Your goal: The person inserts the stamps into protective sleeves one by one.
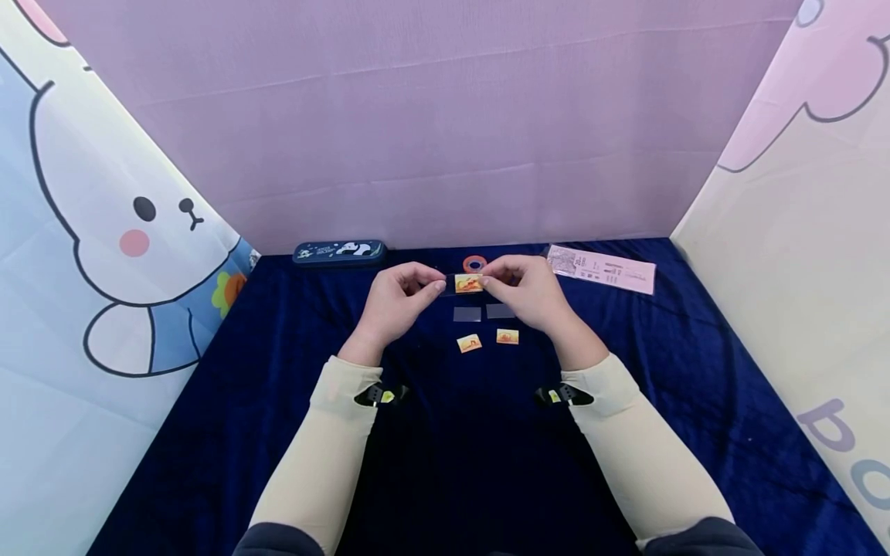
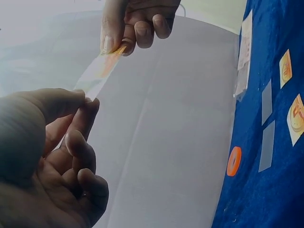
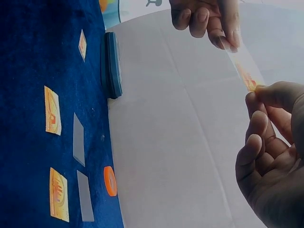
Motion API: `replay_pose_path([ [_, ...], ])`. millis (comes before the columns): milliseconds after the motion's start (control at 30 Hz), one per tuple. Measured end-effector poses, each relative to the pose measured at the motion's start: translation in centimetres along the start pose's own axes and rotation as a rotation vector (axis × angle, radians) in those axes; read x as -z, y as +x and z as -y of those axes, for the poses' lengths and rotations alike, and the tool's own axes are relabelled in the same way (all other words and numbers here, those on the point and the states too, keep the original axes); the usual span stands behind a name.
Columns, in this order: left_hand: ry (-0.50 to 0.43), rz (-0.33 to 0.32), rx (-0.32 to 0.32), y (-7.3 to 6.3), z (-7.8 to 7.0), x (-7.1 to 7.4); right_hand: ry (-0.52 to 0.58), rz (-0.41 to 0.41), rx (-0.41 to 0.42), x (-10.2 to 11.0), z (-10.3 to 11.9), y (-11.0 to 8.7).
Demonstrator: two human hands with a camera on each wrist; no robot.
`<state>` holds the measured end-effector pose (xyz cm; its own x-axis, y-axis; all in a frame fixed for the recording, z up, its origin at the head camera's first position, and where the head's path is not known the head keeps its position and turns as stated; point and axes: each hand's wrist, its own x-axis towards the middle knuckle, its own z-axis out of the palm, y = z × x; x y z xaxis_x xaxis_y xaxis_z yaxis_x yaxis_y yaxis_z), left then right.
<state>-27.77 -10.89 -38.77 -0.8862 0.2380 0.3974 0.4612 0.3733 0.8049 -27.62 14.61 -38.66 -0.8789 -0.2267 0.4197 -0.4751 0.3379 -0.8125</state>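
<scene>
My left hand (image 1: pixel 399 305) pinches one end of a small clear plastic sleeve (image 2: pixel 90 83) between thumb and forefinger. The thumb and forefinger of my right hand (image 1: pixel 531 289) pinch the yellow-orange stamp (image 1: pixel 469 283) at the sleeve's other end. Stamp and sleeve overlap, held up above the table; how far the stamp sits inside I cannot tell. Below them lie two flat clear sleeves (image 1: pixel 467 314). Nearer the body are two loose stamps with toothed edges, one tilted (image 1: pixel 469 344) and one straighter (image 1: pixel 507 337).
An orange tape roll (image 1: pixel 474 264) lies behind the hands. At the back left is a dark blue panda case (image 1: pixel 339 252); at the back right, a pink packet (image 1: pixel 605 269). Another small stamp-like piece (image 3: pixel 82 45) lies on the blue cloth (image 1: pixel 445 463). Fabric walls surround the table.
</scene>
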Motion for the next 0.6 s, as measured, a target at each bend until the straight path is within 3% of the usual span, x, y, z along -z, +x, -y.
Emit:
replay_pose_path([
  [267,-0.013,0.006,-0.003,0.0,0.0,0.0,0.018,-0.016,-0.008,-0.4,0.4,-0.1],
  [600,-0.012,0.004,0.005,-0.1,0.0,0.1,0.055,0.014,-0.001,0.2,3.9,-0.9],
])
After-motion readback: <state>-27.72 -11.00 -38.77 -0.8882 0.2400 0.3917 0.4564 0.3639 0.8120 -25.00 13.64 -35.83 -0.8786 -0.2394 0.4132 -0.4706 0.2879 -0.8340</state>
